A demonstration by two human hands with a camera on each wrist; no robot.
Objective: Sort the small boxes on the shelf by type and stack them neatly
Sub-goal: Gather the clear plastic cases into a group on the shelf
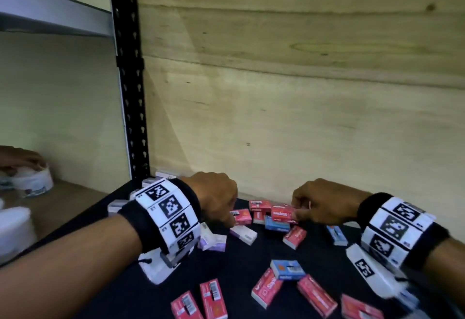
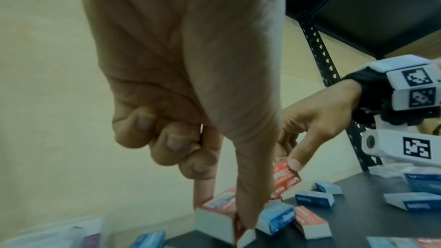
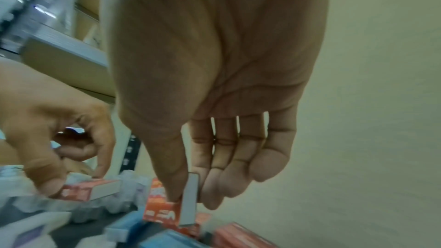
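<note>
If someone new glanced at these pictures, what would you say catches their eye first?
Probably the two hands at the middle of the dark shelf: the left hand pinches a red box, while the right hand grips another red staples box just above a blue box. Next come the red, blue and lilac boxes scattered loose around them, and the checkered marker bands on both wrists.

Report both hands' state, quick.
Left hand: thumb and forefinger pinch a red box resting on the shelf.
Right hand: thumb and fingers pinch another red box, held above the pile.
</note>
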